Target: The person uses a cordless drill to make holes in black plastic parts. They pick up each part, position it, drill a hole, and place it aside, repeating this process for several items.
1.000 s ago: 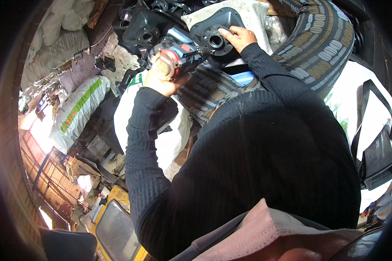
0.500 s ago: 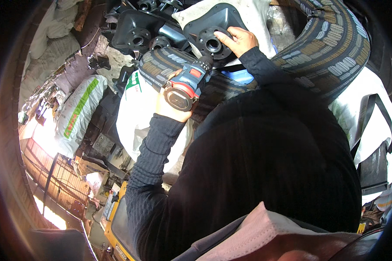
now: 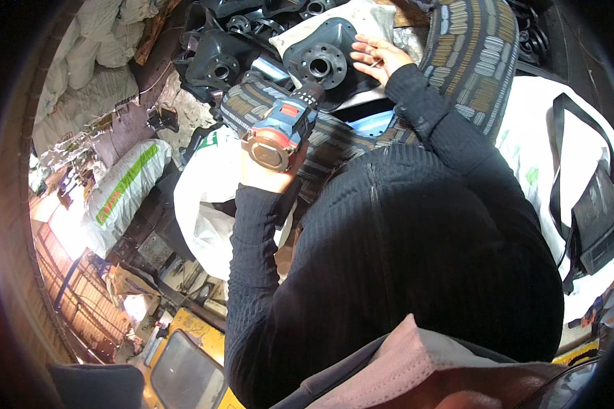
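My left hand (image 3: 269, 178) is wrapped round a blue and red cordless drill (image 3: 290, 123), whose black chuck reaches the lower edge of a round flange. That flange, with a wide centre hole and a ring of small holes, belongs to a black moulded part (image 3: 334, 39). The part rests on a pale cloth sack (image 3: 377, 12). Just right of it, my right hand (image 3: 387, 58) is off the flange with its fingers spread. Whether something small lies against those fingers is too fine to tell.
More black flanged parts (image 3: 218, 58) lie piled at the far left. A patterned padded cushion (image 3: 467, 58) curves round in front of me, with a blue plastic piece (image 3: 375, 125) beside it. White bags (image 3: 208, 228) stand left and right. A yellow-framed machine (image 3: 205, 327) is at lower left.
My right hand has left the flange, moved slightly right and opened its fingers. The drill in my left hand has shifted a little to the left with the flange. My view has turned slightly.
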`<state>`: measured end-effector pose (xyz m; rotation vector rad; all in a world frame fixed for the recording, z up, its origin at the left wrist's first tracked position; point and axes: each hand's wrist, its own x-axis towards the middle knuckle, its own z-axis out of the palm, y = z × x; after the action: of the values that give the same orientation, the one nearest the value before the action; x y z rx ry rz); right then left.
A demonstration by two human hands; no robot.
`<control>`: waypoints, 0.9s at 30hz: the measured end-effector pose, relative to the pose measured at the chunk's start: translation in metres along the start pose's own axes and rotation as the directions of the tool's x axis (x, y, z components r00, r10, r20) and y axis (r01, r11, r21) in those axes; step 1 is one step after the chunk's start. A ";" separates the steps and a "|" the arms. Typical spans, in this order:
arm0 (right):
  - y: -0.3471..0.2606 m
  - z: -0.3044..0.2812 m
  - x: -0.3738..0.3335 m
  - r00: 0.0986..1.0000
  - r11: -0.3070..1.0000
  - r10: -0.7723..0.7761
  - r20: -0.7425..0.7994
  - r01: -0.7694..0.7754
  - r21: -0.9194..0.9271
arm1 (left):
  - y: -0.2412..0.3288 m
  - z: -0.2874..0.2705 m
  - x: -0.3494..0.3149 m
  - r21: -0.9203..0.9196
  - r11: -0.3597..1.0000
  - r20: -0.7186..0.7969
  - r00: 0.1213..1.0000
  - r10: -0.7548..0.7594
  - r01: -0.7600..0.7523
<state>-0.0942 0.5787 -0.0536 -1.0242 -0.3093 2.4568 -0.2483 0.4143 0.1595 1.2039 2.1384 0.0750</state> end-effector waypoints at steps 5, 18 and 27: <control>-0.011 0.020 -0.028 0.904 0.929 -0.042 0.426 -0.122 0.350 | 0.012 0.011 -0.023 0.083 0.942 -0.156 0.929 0.335 -0.326; -0.005 0.038 -0.043 0.905 0.984 0.106 0.413 -0.156 0.090 | 0.007 0.007 -0.018 0.183 0.918 -0.171 0.908 0.382 -0.351; -0.003 0.040 -0.043 0.878 0.982 0.178 0.444 -0.130 -0.137 | 0.007 0.007 -0.009 -0.001 0.963 -0.219 0.940 0.262 -0.269</control>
<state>-0.0951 0.5590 0.0013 -0.5074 -0.5272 2.8383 -0.2363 0.4094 0.1617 1.5200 2.1333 0.3729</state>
